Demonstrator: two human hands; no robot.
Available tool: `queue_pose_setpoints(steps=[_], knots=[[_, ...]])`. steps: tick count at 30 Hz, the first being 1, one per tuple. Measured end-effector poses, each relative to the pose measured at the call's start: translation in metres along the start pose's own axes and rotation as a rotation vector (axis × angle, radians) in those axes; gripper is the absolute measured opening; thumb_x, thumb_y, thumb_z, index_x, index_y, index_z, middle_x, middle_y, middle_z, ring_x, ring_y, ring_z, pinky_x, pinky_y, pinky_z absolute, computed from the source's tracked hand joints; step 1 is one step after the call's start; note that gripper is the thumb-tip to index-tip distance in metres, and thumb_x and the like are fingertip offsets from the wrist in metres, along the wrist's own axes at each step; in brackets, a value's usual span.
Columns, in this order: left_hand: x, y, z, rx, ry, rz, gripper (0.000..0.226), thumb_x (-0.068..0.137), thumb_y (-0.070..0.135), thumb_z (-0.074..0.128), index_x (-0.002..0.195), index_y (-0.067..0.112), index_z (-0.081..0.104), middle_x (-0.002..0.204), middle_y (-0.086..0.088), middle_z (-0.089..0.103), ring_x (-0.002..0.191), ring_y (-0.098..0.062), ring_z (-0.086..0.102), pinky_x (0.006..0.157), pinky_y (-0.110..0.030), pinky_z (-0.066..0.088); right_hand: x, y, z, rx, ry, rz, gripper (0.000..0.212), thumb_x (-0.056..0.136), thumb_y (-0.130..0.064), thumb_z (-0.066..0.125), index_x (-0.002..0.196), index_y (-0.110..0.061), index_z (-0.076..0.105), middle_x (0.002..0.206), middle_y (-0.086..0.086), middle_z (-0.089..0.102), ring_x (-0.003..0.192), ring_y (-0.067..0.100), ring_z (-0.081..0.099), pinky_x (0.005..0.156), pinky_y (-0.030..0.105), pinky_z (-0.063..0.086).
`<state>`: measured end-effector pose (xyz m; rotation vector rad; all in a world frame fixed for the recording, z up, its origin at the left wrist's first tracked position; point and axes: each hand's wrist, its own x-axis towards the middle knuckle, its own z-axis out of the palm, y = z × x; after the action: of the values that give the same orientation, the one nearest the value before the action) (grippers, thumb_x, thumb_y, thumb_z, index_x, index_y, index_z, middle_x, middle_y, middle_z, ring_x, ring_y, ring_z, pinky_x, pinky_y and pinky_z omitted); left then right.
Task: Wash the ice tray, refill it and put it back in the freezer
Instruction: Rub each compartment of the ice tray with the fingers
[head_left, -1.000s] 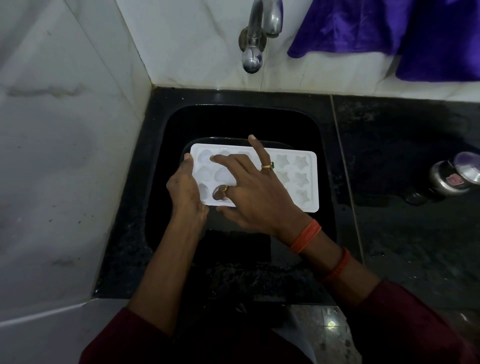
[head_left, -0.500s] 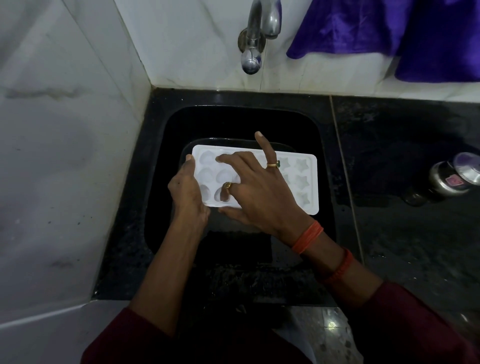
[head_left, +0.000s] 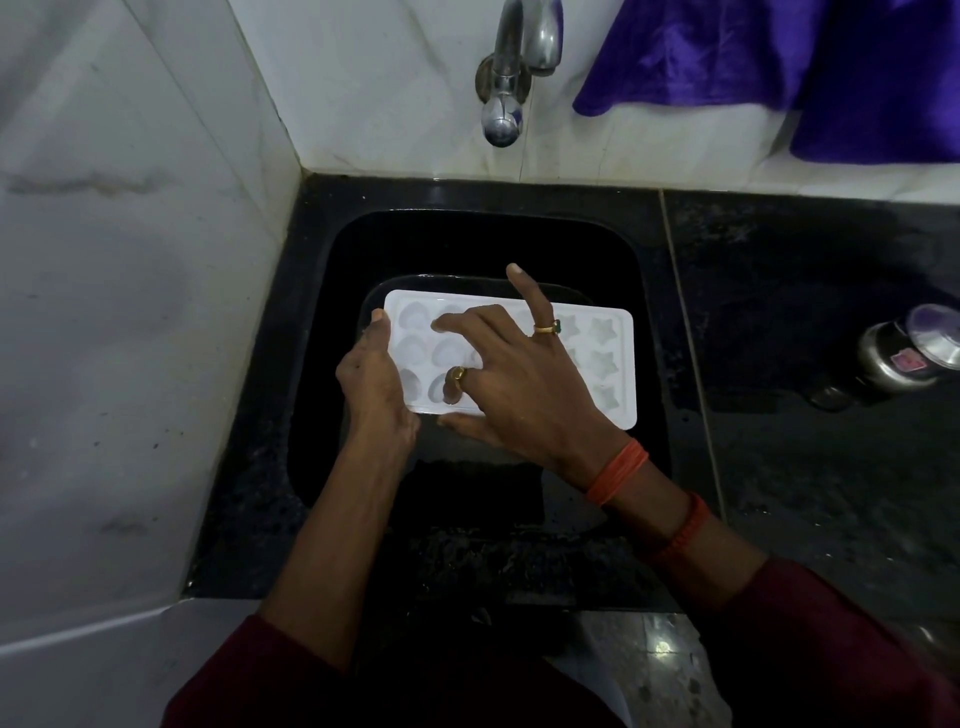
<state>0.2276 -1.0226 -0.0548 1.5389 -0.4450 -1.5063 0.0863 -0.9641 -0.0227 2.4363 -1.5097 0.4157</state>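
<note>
Left hand grips the ice tray at its end; right hand lies spread atop.

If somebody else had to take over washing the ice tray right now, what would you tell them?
Left hand grips the left end of the white ice tray, which is over the black sink.
Right hand lies open on top, fingertips at the cavities near the left end.
No water shows running from the tap.
Done: tray brought to the sink.
Left: finish washing, refill it, return it to the freezer.
</note>
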Motion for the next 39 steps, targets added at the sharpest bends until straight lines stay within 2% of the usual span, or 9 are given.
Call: queue_pose_setpoints(steps=[6, 10, 15, 18, 22, 28, 31, 37, 39], knots=[[-0.001, 0.000, 0.001, -0.032, -0.010, -0.012, 0.039, 0.101, 0.041, 0.061, 0.115, 0.005, 0.071, 0.101, -0.013, 0.077, 0.064, -0.017, 0.076, 0.049, -0.027, 0.057, 0.001, 0.001, -0.002, -0.036, -0.040, 0.032, 0.034, 0.088, -0.055, 0.060, 0.076, -0.028, 0.076, 0.133, 0.008, 0.062, 0.122, 0.027, 0.056, 0.122, 0.059, 0.002], [0.002, -0.004, 0.000, -0.043, -0.007, -0.023, 0.042, 0.099, 0.044, 0.064, 0.115, 0.005, 0.072, 0.107, -0.016, 0.077, 0.086, -0.030, 0.077, 0.062, -0.036, 0.062, 0.002, -0.003, -0.002, -0.085, -0.067, 0.029, 0.032, 0.088, -0.053, 0.061, 0.081, -0.025, 0.076, 0.138, 0.014, 0.058, 0.124, 0.033, 0.055, 0.122, 0.060, -0.001], [0.002, -0.002, 0.000, -0.044, -0.015, -0.033, 0.036, 0.099, 0.044, 0.064, 0.107, 0.010, 0.072, 0.102, -0.012, 0.077, 0.085, -0.029, 0.076, 0.067, -0.040, 0.064, 0.002, -0.006, -0.003, -0.079, -0.087, 0.018, 0.038, 0.089, -0.052, 0.056, 0.087, -0.020, 0.076, 0.143, 0.016, 0.054, 0.125, 0.034, 0.054, 0.122, 0.062, -0.001], [0.003, -0.002, -0.001, -0.047, -0.026, -0.039, 0.035, 0.098, 0.045, 0.065, 0.105, 0.012, 0.073, 0.102, -0.011, 0.078, 0.091, -0.031, 0.076, 0.077, -0.044, 0.064, 0.002, -0.006, -0.004, -0.053, -0.101, 0.015, 0.029, 0.087, -0.051, 0.059, 0.089, -0.028, 0.076, 0.145, 0.013, 0.053, 0.128, 0.030, 0.053, 0.121, 0.062, -0.001], [0.005, -0.005, -0.003, -0.037, -0.042, -0.059, 0.038, 0.097, 0.047, 0.066, 0.102, 0.010, 0.073, 0.100, -0.015, 0.078, 0.084, -0.030, 0.077, 0.070, -0.042, 0.063, 0.002, -0.008, -0.006, -0.031, -0.083, 0.034, 0.020, 0.082, -0.047, 0.066, 0.092, -0.031, 0.073, 0.142, 0.009, 0.054, 0.128, 0.025, 0.053, 0.121, 0.062, -0.001], [-0.001, -0.005, -0.001, -0.075, -0.114, -0.088, 0.045, 0.100, 0.046, 0.060, 0.119, 0.007, 0.071, 0.110, -0.017, 0.076, 0.096, -0.035, 0.075, 0.084, -0.049, 0.062, 0.004, -0.010, -0.007, -0.029, -0.115, 0.024, 0.031, 0.075, -0.033, 0.063, 0.106, -0.030, 0.070, 0.145, 0.009, 0.050, 0.129, 0.025, 0.050, 0.121, 0.060, -0.002], [-0.002, -0.003, 0.001, -0.073, -0.141, -0.101, 0.038, 0.101, 0.045, 0.058, 0.106, 0.010, 0.072, 0.099, -0.013, 0.077, 0.083, -0.029, 0.076, 0.077, -0.045, 0.063, 0.004, -0.012, -0.007, -0.010, -0.128, 0.017, 0.028, 0.074, -0.032, 0.063, 0.099, -0.030, 0.074, 0.145, 0.009, 0.051, 0.128, 0.025, 0.051, 0.122, 0.058, -0.004], [0.006, -0.007, -0.004, -0.089, -0.260, -0.145, 0.033, 0.105, 0.046, 0.049, 0.108, 0.017, 0.066, 0.099, 0.002, 0.072, 0.084, -0.011, 0.072, 0.071, -0.026, 0.061, 0.005, -0.014, -0.003, -0.037, -0.173, -0.009, 0.030, 0.076, -0.034, 0.059, 0.099, -0.030, 0.078, 0.146, 0.009, 0.051, 0.129, 0.027, 0.050, 0.122, 0.060, -0.001], [0.006, -0.007, -0.004, -0.092, -0.267, -0.144, 0.037, 0.102, 0.048, 0.053, 0.111, 0.015, 0.066, 0.107, -0.001, 0.072, 0.092, -0.014, 0.072, 0.079, -0.029, 0.061, 0.006, -0.013, -0.004, -0.020, -0.150, -0.014, 0.028, 0.075, -0.030, 0.060, 0.096, -0.028, 0.078, 0.145, 0.010, 0.052, 0.127, 0.028, 0.052, 0.122, 0.059, -0.001]])
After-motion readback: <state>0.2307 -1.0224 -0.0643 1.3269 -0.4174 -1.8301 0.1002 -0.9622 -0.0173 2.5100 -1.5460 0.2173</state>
